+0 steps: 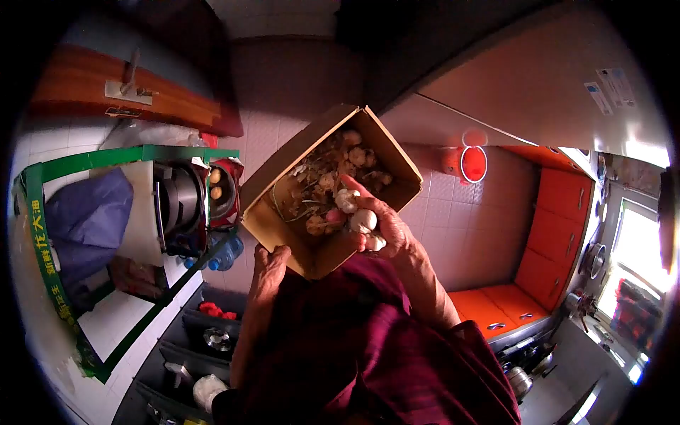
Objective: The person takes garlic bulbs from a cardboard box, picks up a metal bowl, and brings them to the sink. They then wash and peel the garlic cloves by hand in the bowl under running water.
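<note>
A cardboard box (265, 191) is tilted in front of my body, with garlic bulbs (358, 156), loose skins and dry stalks inside. My left hand (271, 263) grips the box at its near left edge; its fingers are partly hidden under the cardboard. Over the right side of the box is my right hand (393, 230), its palm turned up and fingers curled round several white garlic bulbs (363, 221). A small pinkish piece (333, 215) lies near those bulbs, against the brown skins.
At the left stands a green-framed rack (88, 157) with pots and a purple cloth bag (88, 212). Blue-capped bottles (225, 253) are beside it. A red bucket (473, 164) stands on the tiled floor, near orange cabinets (556, 212). Grey compartments (205, 312) lie at lower left.
</note>
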